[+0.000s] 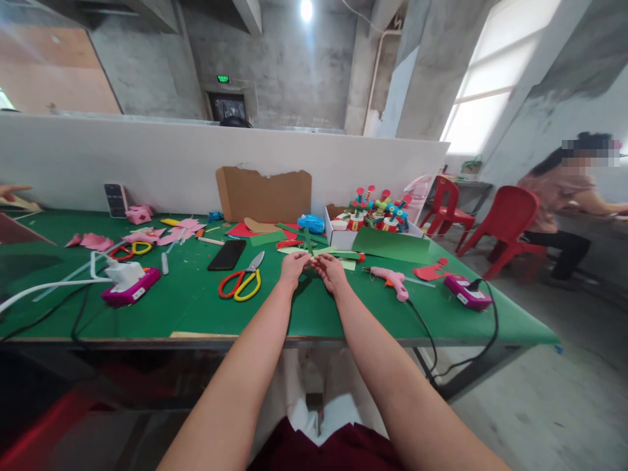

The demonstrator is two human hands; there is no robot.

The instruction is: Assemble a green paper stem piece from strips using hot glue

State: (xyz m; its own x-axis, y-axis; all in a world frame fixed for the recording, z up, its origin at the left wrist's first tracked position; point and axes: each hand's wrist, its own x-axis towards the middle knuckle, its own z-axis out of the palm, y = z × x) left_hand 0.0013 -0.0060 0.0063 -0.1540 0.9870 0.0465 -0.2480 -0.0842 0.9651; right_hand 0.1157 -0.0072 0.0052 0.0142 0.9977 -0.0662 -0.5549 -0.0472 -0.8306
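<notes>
Green paper strip (pixel 308 242) at middle of table (pixel 316 320), pinched in narrowed fingertips of left hand (pixel 294 267) and right hand (pixel 330 271); apparently cut, joining seemingly unfinished. Left, scissors (pixel 249 269); right, glue gun (pixel 391 277), unheld; far right, boxed figures (pixel 362 210), seemingly complete.

I count two phones (pixel 227 255), two pairs of red-and-yellow-handled scissors (pixel 252 267), two purple power strips (pixel 130 293), one pink glue gun (pixel 391 277), one white box (pixel 337 237), one green table (pixel 191 314), one exit sign (pixel 223 78) and, at right, two red chairs (pixel 507 219).
</notes>
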